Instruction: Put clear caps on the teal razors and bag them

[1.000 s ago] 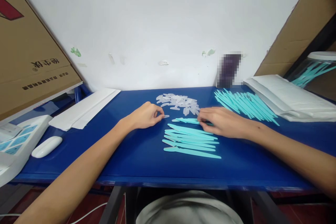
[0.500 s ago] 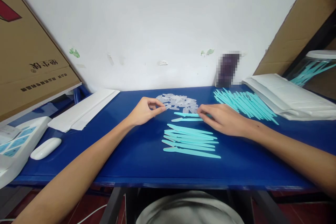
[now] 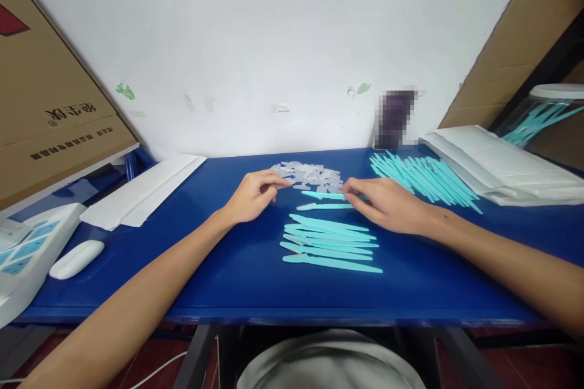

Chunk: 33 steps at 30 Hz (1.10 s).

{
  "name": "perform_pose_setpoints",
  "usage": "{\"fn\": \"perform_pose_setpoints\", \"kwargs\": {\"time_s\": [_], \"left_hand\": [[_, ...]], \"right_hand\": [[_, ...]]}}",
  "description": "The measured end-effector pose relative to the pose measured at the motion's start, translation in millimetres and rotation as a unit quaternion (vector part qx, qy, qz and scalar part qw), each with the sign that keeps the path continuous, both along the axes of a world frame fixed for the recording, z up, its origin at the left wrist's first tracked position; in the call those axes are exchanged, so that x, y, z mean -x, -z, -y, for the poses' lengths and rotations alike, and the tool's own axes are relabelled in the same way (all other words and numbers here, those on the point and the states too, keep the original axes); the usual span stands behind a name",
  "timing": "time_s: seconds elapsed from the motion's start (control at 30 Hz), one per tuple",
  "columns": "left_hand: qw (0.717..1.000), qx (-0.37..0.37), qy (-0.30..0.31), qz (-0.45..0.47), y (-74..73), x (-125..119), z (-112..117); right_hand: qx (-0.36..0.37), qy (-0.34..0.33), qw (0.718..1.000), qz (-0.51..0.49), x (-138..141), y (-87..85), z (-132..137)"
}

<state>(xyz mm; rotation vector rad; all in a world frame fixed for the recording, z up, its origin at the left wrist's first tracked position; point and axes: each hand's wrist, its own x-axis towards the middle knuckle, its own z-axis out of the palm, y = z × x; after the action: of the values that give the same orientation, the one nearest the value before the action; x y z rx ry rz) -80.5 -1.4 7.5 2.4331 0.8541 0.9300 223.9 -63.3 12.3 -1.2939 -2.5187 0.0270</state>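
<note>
Between the thumb and fingers of my right hand (image 3: 381,200) is a turquoise eyebrow razor (image 3: 322,196), its blade end pointing left. Another turquoise razor (image 3: 319,207) lies just below it, its right end hidden behind the same hand. My left hand (image 3: 255,196) is at the left edge of a pile of small clear plastic caps (image 3: 314,175). Its index finger reaches out to the caps, the thumb is apart below, and nothing shows between them. Nearer to me lies a loose row of several turquoise razors (image 3: 331,246), roughly parallel.
On the blue table (image 3: 219,279), a heap of turquoise razors (image 3: 424,179) lies right of the caps, beside white padded envelopes (image 3: 511,161). A clear jar (image 3: 542,112) holds more. At left are folded white paper (image 3: 141,191), a white mouse (image 3: 76,259) and a cardboard box (image 3: 59,73).
My left hand's index finger has straightened towards the caps and its thumb has drawn back from a pinch at a clear cap. My right hand has barely moved, still gripping the razor.
</note>
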Motion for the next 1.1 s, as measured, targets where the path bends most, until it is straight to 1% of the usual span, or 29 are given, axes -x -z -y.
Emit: {"fn": "perform_pose_setpoints", "kwargs": {"time_s": [0.13,0.37,0.43,0.53,0.6,0.7,0.8,0.87,0.93,1.03,1.1], "left_hand": [[0.999,-0.050,0.011,-0.018,-0.6,-1.3,1.3],[0.995,-0.076,0.015,-0.062,2.6,-1.1,-1.6],[0.992,-0.094,-0.010,-0.085,3.3,-0.6,-2.6],[0.981,-0.130,-0.064,-0.126,3.9,0.1,-3.7],[0.975,-0.142,-0.067,-0.157,4.2,0.2,-4.3],[0.971,-0.125,-0.025,-0.203,5.3,0.1,-5.3],[0.975,-0.079,0.010,-0.209,7.2,0.8,-6.6],[0.978,-0.053,0.008,-0.202,8.6,1.8,-7.4],[0.978,-0.041,-0.006,-0.203,9.1,2.5,-7.4],[0.975,-0.051,-0.022,-0.215,7.6,1.9,-5.5],[0.973,-0.057,-0.019,-0.223,5.8,0.7,-3.9]], "right_hand": [[-0.007,-0.002,1.000,-0.007,-0.2,-1.6,0.9],[-0.005,-0.003,1.000,-0.011,-0.6,-1.4,1.0],[0.000,-0.002,1.000,-0.011,-0.9,-1.2,1.0],[0.007,-0.009,1.000,-0.010,-1.3,-0.8,1.0],[0.011,-0.016,1.000,-0.011,-1.4,-0.5,0.9],[0.015,-0.023,1.000,-0.011,-1.6,-0.2,0.7],[0.015,-0.026,1.000,-0.002,-1.7,-0.3,0.9],[0.014,-0.028,1.000,0.004,-1.4,-0.6,1.1],[0.016,-0.027,0.999,0.010,-1.0,-1.1,1.2],[0.018,-0.024,0.999,0.015,-0.5,-1.5,1.0],[0.017,-0.022,0.999,0.016,-0.3,-1.4,0.7]]}}
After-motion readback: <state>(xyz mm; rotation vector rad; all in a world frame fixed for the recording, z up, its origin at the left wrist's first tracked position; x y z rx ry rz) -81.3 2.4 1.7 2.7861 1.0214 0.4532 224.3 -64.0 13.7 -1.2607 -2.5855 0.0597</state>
